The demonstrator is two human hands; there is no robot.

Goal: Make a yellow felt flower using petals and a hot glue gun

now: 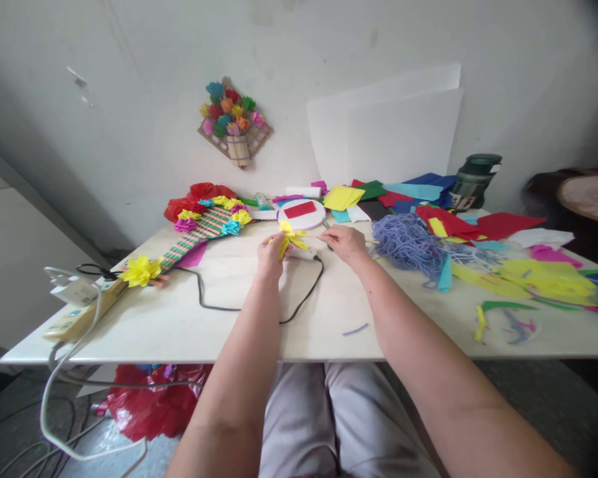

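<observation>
My left hand is closed around a yellow crepe-paper flower, whose petals fan out past the fingertips. The fingers of my right hand pinch a thin wooden stick. One end of the stick points toward the flower; whether it touches the petals I cannot tell. Just below and between the hands lies a white tool with a black cord, partly hidden by my left hand. Behind them rests a white oval disc with a red rectangle on it.
A striped woven piece with paper flowers lies at left, near a power strip. To the right are tangled purple yarn, coloured paper sheets and a dark green-lidded jar. A red plastic bag sits below the table.
</observation>
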